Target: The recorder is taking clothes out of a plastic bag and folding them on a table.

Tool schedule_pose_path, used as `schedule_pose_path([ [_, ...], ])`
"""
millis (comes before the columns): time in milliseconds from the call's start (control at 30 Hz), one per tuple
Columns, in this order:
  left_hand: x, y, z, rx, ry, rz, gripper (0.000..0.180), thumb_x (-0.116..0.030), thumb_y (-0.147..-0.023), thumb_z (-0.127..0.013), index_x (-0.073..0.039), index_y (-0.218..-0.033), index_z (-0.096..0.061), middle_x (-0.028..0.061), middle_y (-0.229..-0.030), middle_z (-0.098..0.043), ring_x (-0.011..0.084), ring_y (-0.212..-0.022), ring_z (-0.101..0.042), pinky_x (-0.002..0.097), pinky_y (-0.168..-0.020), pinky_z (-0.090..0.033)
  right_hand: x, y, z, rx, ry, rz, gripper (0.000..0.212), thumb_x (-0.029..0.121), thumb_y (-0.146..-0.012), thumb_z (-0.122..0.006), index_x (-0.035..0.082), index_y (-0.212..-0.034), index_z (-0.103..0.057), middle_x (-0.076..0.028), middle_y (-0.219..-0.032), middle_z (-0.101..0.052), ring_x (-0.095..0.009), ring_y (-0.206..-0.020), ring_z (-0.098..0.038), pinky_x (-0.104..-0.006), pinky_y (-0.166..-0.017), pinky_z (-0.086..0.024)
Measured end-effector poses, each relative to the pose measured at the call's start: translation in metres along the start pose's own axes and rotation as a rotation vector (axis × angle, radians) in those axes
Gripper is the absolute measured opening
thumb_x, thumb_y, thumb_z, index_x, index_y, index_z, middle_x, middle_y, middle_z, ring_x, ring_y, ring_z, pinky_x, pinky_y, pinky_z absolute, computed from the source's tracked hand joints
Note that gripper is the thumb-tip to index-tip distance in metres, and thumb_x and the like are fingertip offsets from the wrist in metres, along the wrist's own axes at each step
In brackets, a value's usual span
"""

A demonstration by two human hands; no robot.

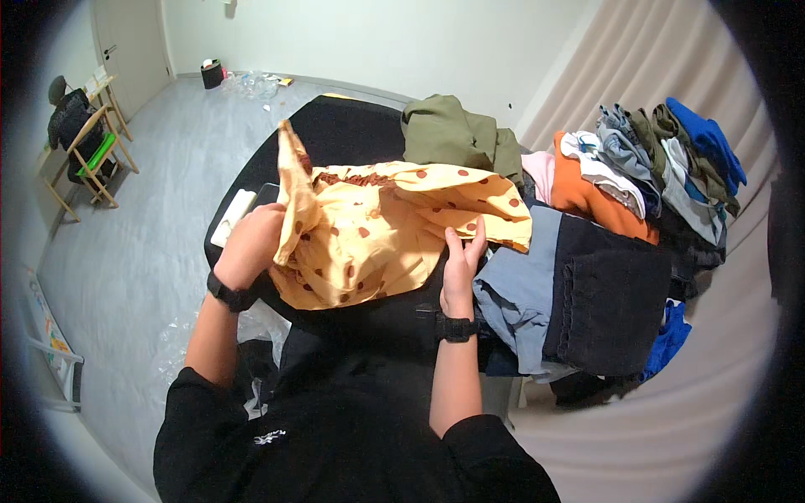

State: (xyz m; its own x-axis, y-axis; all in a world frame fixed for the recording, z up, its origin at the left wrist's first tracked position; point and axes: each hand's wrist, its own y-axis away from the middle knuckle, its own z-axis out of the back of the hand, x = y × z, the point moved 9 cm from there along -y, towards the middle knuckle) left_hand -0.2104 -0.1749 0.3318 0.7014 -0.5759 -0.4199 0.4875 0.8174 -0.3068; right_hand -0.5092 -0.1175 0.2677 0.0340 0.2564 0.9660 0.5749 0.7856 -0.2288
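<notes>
A yellow garment with reddish-brown dots and brown gathered trim (pixel 360 239) lies spread and rumpled over the black table (pixel 340 126). At its left side my left hand (pixel 254 243) is closed on the fabric, where one narrow part stands raised. My right hand (pixel 461 264) touches the garment's lower right edge. Its thumb and a finger are stretched apart over the dotted cloth, while its other fingers are hard to make out. Beside my left hand are a white item (pixel 235 214) and a dark flat object, partly covered by the garment.
Folded olive clothing (pixel 449 134) sits at the table's far right. Stacked clothes, including an orange piece (pixel 587 197) and folded black denim (pixel 612 302), crowd the right side. A beige curtain (pixel 654 59) hangs beyond. Across the floor at left is a wooden chair (pixel 102 155).
</notes>
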Motion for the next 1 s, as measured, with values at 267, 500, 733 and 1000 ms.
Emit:
schedule_pose_path([
  [267, -0.049, 0.009, -0.029, 0.027, -0.295, -0.285, 0.047, -0.010, -0.064, -0.065, -0.014, -0.111, -0.060, 0.0061, -0.140, -0.037, 0.0300, -0.133, -0.029, 0.0668, -0.098, -0.026, 0.052, -0.002, -0.009, -0.100, -0.211, 0.262, 0.057, 0.005, -0.088, -0.046, -0.001, -0.140, -0.024, -0.013, -0.134, -0.030, -0.024, -0.122, -0.035, -0.0343, -0.104, -0.026],
  [500, -0.052, -0.005, -0.085, 0.150, -0.309, -0.201, 0.036, -0.021, -0.066, -0.064, -0.015, -0.101, -0.061, -0.0022, -0.129, -0.048, 0.0282, -0.131, -0.033, 0.0732, -0.096, -0.020, 0.105, -0.008, -0.023, -0.036, -0.204, 0.435, 0.055, 0.007, -0.085, -0.042, -0.003, -0.138, -0.030, -0.016, -0.135, -0.036, -0.024, -0.124, -0.036, -0.0337, -0.105, -0.025],
  [733, -0.037, -0.003, -0.106, 0.333, -0.287, -0.073, 0.035, -0.022, -0.068, -0.058, -0.009, -0.100, -0.060, 0.0068, -0.109, -0.059, 0.0303, -0.121, -0.043, 0.0725, -0.093, -0.019, 0.101, 0.060, -0.148, 0.837, 0.681, 0.746, 0.027, 0.028, -0.083, -0.058, 0.008, -0.100, -0.064, -0.011, -0.116, -0.059, -0.027, -0.119, -0.047, -0.0513, -0.104, -0.021],
  [1000, -0.027, 0.013, -0.023, 0.093, 0.385, 0.069, 0.022, -0.014, -0.075, -0.061, -0.008, -0.097, -0.064, 0.0102, -0.100, -0.063, 0.0275, -0.103, -0.054, 0.0355, -0.088, -0.043, 0.049, 0.052, -0.131, 0.897, 0.706, 0.359, 0.026, 0.025, -0.086, -0.055, 0.009, -0.105, -0.063, -0.013, -0.098, -0.066, -0.027, -0.096, -0.062, -0.0487, -0.101, -0.030],
])
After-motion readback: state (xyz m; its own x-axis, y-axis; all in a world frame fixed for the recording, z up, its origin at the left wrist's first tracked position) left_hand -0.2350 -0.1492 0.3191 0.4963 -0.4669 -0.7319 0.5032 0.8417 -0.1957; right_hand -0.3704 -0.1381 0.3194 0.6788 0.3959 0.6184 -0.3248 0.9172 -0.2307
